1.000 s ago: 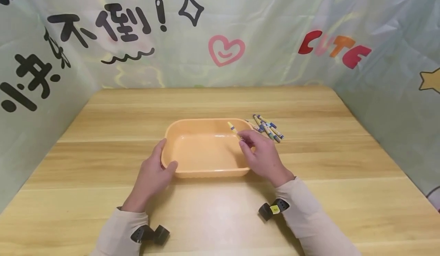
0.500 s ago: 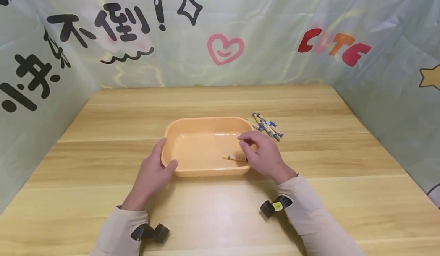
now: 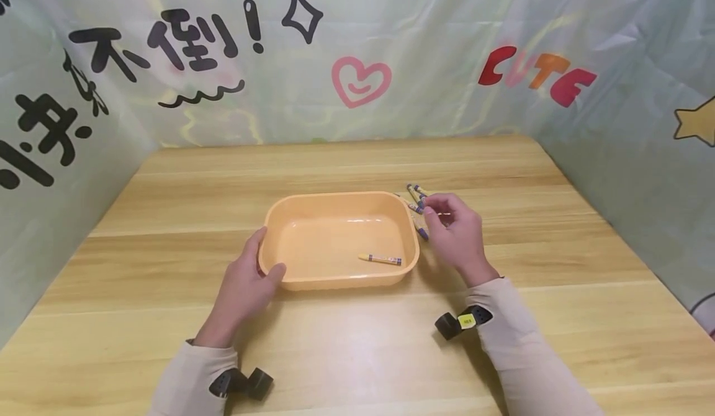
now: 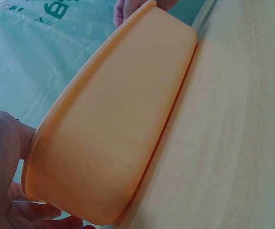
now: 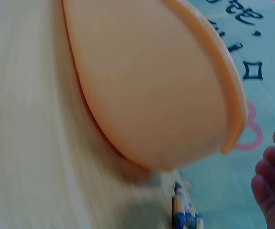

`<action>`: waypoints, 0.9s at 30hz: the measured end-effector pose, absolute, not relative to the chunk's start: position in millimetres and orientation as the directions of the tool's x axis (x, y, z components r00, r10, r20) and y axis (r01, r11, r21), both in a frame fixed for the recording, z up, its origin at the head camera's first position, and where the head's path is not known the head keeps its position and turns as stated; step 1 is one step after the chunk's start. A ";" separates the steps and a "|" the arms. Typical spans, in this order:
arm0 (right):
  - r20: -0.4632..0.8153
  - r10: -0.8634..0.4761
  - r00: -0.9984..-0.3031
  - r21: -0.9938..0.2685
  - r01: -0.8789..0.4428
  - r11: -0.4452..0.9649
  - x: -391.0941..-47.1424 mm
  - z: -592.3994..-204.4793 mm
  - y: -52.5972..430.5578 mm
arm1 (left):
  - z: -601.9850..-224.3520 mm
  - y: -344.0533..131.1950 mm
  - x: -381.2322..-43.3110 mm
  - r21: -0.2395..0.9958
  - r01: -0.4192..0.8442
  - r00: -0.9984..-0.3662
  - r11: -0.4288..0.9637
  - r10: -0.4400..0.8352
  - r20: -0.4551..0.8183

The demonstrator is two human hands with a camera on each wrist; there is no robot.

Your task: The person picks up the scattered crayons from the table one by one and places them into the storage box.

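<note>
A shallow light-orange plastic basin [image 3: 313, 245] sits on the wooden table. My left hand [image 3: 242, 292] holds its left end, thumb over the near-left rim and fingers along the outer wall, as the left wrist view also shows. One yellow crayon [image 3: 380, 259] lies inside near the front right corner. Past the basin's right end, my right hand [image 3: 458, 230] hovers over a loose heap of crayons [image 3: 413, 206], its fingers loosely bent with nothing seen between them. That hand partly hides the heap. In the right wrist view the fingers [image 5: 270, 183] are apart from the crayons.
The wooden table [image 3: 346, 348] stretches around the basin on all sides. A printed cloth [image 3: 424, 105] with a heart and lettering closes off the back and both sides. Each sleeve carries a small black camera [image 3: 258, 384] at the wrist.
My right hand has let go of the yellow crayon, which dropped into the basin. It has since moved right, out over the heap. My left hand keeps its hold on the basin.
</note>
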State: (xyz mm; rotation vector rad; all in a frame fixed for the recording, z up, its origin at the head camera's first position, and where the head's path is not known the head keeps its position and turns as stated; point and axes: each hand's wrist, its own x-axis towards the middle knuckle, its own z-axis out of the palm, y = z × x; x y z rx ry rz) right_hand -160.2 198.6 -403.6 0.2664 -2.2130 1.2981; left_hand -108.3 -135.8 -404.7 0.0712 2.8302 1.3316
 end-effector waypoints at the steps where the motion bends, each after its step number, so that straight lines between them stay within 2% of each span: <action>1: 0.529 0.118 -0.840 -0.752 -0.400 0.523 -161.3 -403.8 201.7 | -405.2 -136.0 -108.3 0.771 0.033 -0.999 0.636 0.046 0.004; 8: 0.309 0.149 -0.939 -0.779 -0.160 0.607 -167.2 -405.1 226.5 | -405.3 -136.4 -107.5 0.773 0.034 -0.999 0.634 0.046 0.006; 12: 0.193 0.120 -0.974 -0.754 -0.069 0.654 -166.4 -405.5 238.4 | -405.2 -136.2 -107.1 0.773 0.043 -0.999 0.633 0.050 0.014; 18: 0.117 0.023 -0.993 -0.659 -0.060 0.750 -165.3 -408.3 247.3 | -407.9 -137.3 -108.7 0.781 0.049 -0.998 0.623 0.050 0.023; 27: 0.102 0.003 -0.995 -0.581 -0.057 0.812 -164.5 -417.2 255.1 | -409.3 -138.4 -109.1 0.792 0.044 -0.998 0.609 0.053 0.014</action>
